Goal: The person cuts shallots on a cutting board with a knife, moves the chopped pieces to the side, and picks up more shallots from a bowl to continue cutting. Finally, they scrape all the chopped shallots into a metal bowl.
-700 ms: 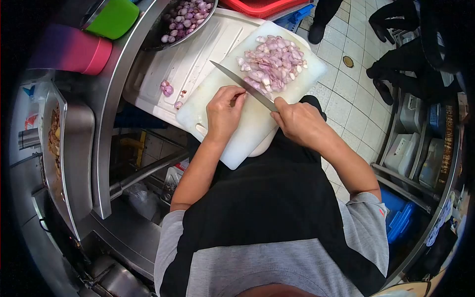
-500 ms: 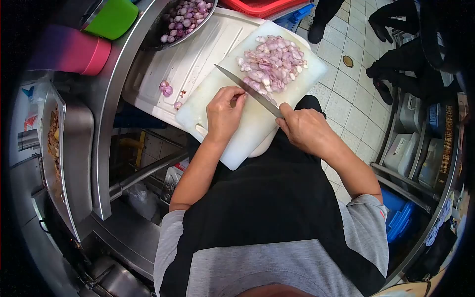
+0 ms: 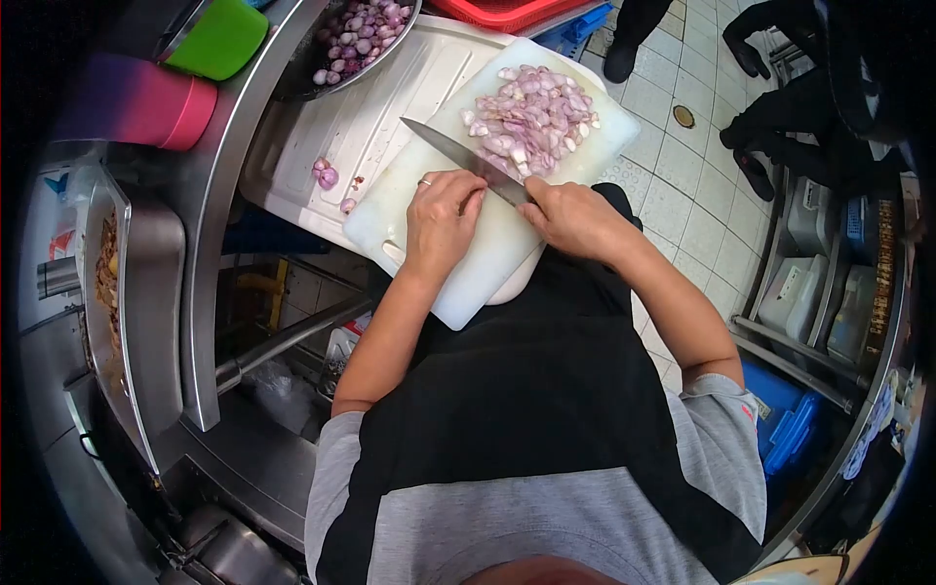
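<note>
My right hand (image 3: 580,222) grips the handle of a kitchen knife (image 3: 456,154). Its blade points up and left across a white cutting board (image 3: 390,200). Close against the blade, my left hand (image 3: 444,219) has curled fingers pressed to the board; whatever is under its fingertips is hidden. Beyond the knife lies a heap of cut shallots (image 3: 534,122), pale pink and white. The board rests on a white ridged surface (image 3: 317,127), where a few loose shallots (image 3: 326,175) lie to the left.
A metal bowl (image 3: 300,76) of whole shallots (image 3: 363,41) stands at the back, beside a red basket (image 3: 497,14). Left is a steel counter edge (image 3: 202,244) with a pink container (image 3: 185,109) and green container (image 3: 219,39). Other people's dark-clothed legs (image 3: 639,34) show on the tiled floor.
My right hand and the knife have shifted left and slightly up, and the blade sits closer to my left hand's fingers. My left hand stays nearly in place.
</note>
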`<state>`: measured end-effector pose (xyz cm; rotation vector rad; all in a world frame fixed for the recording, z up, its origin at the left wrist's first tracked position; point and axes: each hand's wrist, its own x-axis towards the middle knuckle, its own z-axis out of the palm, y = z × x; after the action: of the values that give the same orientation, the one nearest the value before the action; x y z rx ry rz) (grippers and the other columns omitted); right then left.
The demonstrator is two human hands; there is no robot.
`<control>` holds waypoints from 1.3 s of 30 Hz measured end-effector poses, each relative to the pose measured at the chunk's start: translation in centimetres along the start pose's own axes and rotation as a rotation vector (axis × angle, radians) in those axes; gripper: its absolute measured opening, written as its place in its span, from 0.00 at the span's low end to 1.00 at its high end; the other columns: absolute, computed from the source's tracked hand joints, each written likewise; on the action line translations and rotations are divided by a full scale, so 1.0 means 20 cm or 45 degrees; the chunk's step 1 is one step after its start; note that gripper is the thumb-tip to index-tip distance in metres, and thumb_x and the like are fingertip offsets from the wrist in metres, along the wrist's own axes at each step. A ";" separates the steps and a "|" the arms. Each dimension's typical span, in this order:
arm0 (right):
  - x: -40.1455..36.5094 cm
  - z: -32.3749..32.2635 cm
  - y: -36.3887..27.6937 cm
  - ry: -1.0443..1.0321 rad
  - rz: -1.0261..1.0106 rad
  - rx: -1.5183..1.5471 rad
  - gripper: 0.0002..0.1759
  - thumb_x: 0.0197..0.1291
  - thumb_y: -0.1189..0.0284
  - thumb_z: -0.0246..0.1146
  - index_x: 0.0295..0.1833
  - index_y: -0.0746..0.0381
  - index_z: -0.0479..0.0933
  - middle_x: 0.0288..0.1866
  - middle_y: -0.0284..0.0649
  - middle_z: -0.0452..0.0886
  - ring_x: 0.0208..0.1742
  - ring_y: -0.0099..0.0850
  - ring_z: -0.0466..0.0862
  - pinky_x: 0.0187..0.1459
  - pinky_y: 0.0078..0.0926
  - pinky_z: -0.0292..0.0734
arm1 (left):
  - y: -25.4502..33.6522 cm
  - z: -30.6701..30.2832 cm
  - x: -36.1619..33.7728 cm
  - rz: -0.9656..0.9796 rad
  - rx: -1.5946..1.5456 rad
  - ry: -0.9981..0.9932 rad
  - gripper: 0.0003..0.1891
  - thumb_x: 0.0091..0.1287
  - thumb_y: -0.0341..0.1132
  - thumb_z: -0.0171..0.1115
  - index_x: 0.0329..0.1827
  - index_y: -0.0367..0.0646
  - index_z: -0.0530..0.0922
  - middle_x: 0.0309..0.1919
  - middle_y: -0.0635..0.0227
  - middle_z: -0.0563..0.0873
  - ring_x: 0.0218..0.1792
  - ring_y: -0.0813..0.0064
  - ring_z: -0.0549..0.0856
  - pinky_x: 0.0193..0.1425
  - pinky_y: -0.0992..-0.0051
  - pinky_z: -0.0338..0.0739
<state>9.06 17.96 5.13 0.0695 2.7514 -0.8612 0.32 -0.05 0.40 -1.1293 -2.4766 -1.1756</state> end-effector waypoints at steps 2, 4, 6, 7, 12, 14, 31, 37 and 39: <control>-0.02 -0.03 -0.03 -0.035 -0.033 -0.143 0.15 0.69 0.65 0.54 0.45 0.69 0.71 0.30 0.57 0.84 0.36 0.56 0.85 0.41 0.50 0.79 | -0.01 -0.03 -0.01 0.049 0.033 -0.071 0.07 0.58 0.25 0.69 0.40 0.39 0.86 0.40 0.62 0.88 0.43 0.59 0.86 0.49 0.68 0.79; -0.05 -0.05 -0.07 -0.047 -0.048 -0.205 0.15 0.69 0.66 0.54 0.44 0.69 0.70 0.29 0.56 0.84 0.34 0.54 0.85 0.38 0.49 0.80 | -0.02 -0.04 -0.02 0.030 -0.015 -0.065 0.07 0.58 0.25 0.69 0.40 0.39 0.86 0.39 0.61 0.88 0.42 0.60 0.85 0.48 0.68 0.79; -0.08 -0.05 -0.10 -0.059 -0.056 -0.261 0.14 0.68 0.66 0.55 0.44 0.70 0.70 0.28 0.55 0.84 0.33 0.53 0.86 0.35 0.48 0.80 | -0.03 -0.04 -0.02 0.013 -0.065 -0.066 0.07 0.58 0.25 0.69 0.39 0.39 0.86 0.39 0.61 0.88 0.41 0.61 0.85 0.47 0.68 0.79; -0.10 -0.05 -0.11 -0.068 -0.067 -0.314 0.13 0.67 0.68 0.55 0.43 0.70 0.70 0.27 0.54 0.84 0.31 0.52 0.86 0.33 0.47 0.81 | -0.03 -0.04 -0.02 0.014 -0.039 -0.061 0.06 0.58 0.25 0.69 0.38 0.39 0.85 0.38 0.62 0.88 0.41 0.61 0.85 0.47 0.67 0.79; -0.08 0.06 -0.10 0.029 -0.071 -0.269 0.13 0.69 0.67 0.55 0.41 0.69 0.68 0.24 0.54 0.82 0.29 0.52 0.85 0.31 0.49 0.79 | -0.04 -0.05 -0.02 0.017 -0.014 -0.044 0.06 0.57 0.25 0.69 0.37 0.39 0.85 0.36 0.62 0.88 0.41 0.61 0.85 0.48 0.66 0.79; -0.05 0.09 -0.09 0.128 -0.137 -0.224 0.07 0.61 0.76 0.54 0.41 0.70 0.69 0.25 0.54 0.83 0.29 0.51 0.86 0.30 0.46 0.82 | -0.04 -0.05 -0.02 0.031 -0.032 -0.028 0.06 0.56 0.24 0.69 0.36 0.39 0.84 0.36 0.62 0.87 0.41 0.60 0.85 0.48 0.66 0.79; -0.08 0.06 -0.14 0.038 -0.084 -0.274 0.11 0.67 0.70 0.53 0.41 0.68 0.68 0.25 0.54 0.83 0.29 0.51 0.86 0.30 0.47 0.81 | -0.05 -0.06 -0.04 0.075 -0.032 -0.016 0.06 0.56 0.23 0.68 0.36 0.38 0.84 0.36 0.62 0.87 0.41 0.60 0.85 0.48 0.66 0.79; 0.03 0.08 0.00 0.040 -0.030 -0.042 0.16 0.68 0.63 0.55 0.46 0.69 0.70 0.31 0.59 0.83 0.36 0.57 0.84 0.40 0.53 0.79 | -0.07 -0.08 -0.04 0.150 0.044 -0.133 0.11 0.56 0.23 0.69 0.42 0.40 0.85 0.41 0.64 0.87 0.44 0.61 0.85 0.48 0.67 0.80; 0.05 0.04 0.06 -0.032 -0.056 0.024 0.17 0.68 0.62 0.55 0.49 0.67 0.71 0.35 0.60 0.83 0.41 0.58 0.83 0.47 0.52 0.77 | -0.08 -0.08 -0.01 0.164 0.059 -0.162 0.12 0.56 0.23 0.69 0.44 0.40 0.85 0.42 0.64 0.86 0.45 0.61 0.84 0.48 0.67 0.80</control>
<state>8.53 18.51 3.49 0.0012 2.7311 -0.8935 -0.84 -1.90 0.41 -1.3671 -2.4647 -1.0361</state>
